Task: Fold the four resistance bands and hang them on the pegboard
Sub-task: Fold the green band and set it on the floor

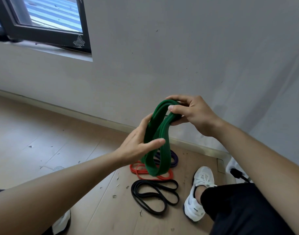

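Currently aloft: green band [151, 164], looped in coils. Left hand [137, 146] grip clasps its middle; right hand [193, 114] grip pinches its top. Floor [94, 184] below: red band [139, 173], purple band [175, 158], black band [153, 195].

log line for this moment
folding; left hand holds wide green rubber band; right hand pinches its top; thin orange band, thin black band, purple band on floor
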Demonstrator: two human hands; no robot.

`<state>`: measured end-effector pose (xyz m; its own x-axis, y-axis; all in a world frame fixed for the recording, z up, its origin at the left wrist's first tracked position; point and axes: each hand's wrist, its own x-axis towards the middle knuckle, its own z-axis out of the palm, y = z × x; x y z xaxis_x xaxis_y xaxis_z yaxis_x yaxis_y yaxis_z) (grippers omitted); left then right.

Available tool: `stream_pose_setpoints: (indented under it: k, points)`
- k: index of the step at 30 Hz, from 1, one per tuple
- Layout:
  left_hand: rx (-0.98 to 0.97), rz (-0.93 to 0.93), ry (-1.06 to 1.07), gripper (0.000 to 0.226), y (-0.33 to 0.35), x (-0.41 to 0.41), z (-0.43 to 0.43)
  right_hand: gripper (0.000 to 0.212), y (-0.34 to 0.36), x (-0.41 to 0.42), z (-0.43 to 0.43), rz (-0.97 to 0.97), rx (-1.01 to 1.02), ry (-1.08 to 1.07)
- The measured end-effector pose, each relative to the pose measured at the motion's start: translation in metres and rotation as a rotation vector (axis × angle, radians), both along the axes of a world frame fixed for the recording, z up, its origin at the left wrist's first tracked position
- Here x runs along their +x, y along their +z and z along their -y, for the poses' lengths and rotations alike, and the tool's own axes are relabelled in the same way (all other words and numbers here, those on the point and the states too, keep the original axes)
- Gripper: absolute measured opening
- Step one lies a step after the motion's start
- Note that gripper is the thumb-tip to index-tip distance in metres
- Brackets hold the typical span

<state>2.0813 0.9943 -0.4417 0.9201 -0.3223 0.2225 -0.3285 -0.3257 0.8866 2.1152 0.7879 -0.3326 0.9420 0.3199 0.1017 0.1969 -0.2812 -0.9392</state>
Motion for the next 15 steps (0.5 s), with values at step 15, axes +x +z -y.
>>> stream_pose_setpoints:
  k: [15]
  points:
    - [0.52, 0.25, 0.168, 0.06, -0.026, -0.02, -0.038, 0.019, -0.053, -0.031, 0.002, -0.296, 0.261, -0.119]
